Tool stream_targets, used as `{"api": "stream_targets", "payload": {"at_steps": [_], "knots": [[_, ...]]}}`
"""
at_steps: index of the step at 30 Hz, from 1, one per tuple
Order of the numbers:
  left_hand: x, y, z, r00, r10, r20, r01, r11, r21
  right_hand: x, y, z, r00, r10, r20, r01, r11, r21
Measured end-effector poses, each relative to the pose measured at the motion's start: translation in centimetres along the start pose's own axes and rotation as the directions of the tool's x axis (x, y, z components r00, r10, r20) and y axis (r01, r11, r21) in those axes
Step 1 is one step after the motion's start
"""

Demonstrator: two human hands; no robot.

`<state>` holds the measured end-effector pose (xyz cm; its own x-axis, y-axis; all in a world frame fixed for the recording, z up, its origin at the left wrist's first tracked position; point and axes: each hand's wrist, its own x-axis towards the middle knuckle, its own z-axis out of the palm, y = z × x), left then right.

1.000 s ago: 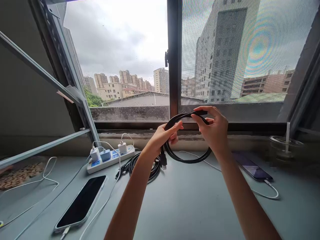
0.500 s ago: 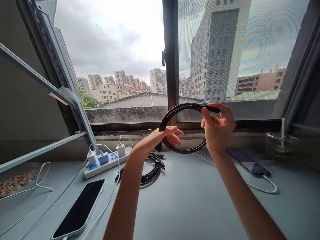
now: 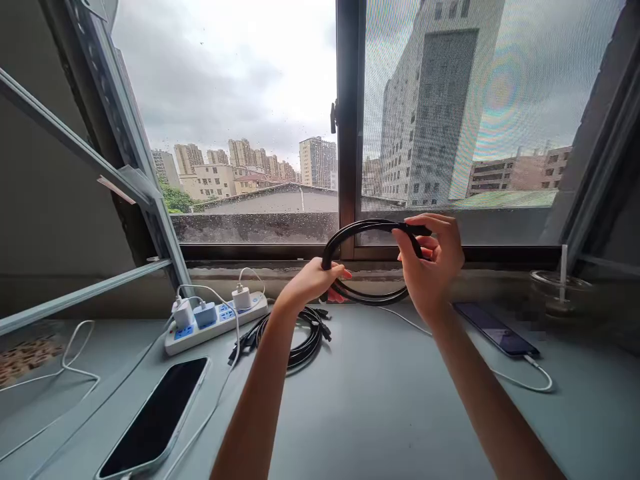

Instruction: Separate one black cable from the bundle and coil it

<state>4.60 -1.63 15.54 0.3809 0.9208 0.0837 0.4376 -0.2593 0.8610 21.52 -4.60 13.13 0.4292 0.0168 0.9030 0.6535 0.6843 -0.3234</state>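
Observation:
A black cable (image 3: 367, 225) is held up in a loose coil above the table, in front of the window. My left hand (image 3: 317, 279) is closed around the coil's left side, with the fingers partly hidden behind the wrist and cable. At the upper right of the coil, my right hand (image 3: 435, 257) pinches the cable between thumb and fingers, near a dark connector end (image 3: 419, 230). Below and left of the held coil, more coiled black cables (image 3: 306, 347) lie on the table, partly behind my left forearm.
A white power strip (image 3: 215, 327) with several plugs sits at the back left. One phone (image 3: 155, 417) lies at the front left, another phone (image 3: 495, 329) at the right on a white charging cable. A plastic cup with a straw (image 3: 560, 293) stands at the back right. Metal shelf bars (image 3: 85, 293) cross the left.
My left fingers, stretched out before, have closed around the coil's left side. My right hand has moved slightly left and down with the cable. The view has shifted a little.

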Motion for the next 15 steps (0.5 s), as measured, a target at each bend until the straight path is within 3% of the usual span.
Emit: {"api": "stream_targets", "payload": {"at_steps": [4,6,8,10,15], "knots": [[1.0,-0.8,-0.1,0.995,0.0,-0.104,0.005,0.999,0.049,-0.2,1.8,0.4,0.989,0.086,0.122,-0.082,0.996,-0.034],[1.4,-1.2,-0.2,0.994,-0.017,-0.106,0.023,0.998,0.061,-0.6,3.2,0.7,0.952,0.182,0.245,-0.158,0.981,-0.116],[1.9,-1.7,-0.2,0.994,-0.049,-0.102,0.055,0.997,0.058,-1.2,5.0,1.0,0.85,0.348,0.396,-0.239,0.924,-0.297],[2.6,-2.4,0.1,0.993,-0.093,-0.076,0.1,0.991,0.088,-2.2,6.8,1.3,0.687,0.506,0.522,-0.282,0.847,-0.45],[4.9,-5.3,2.0,0.98,-0.2,-0.016,0.198,0.953,0.229,-5.7,10.2,1.7,0.412,0.68,0.606,-0.264,0.726,-0.635]]}}
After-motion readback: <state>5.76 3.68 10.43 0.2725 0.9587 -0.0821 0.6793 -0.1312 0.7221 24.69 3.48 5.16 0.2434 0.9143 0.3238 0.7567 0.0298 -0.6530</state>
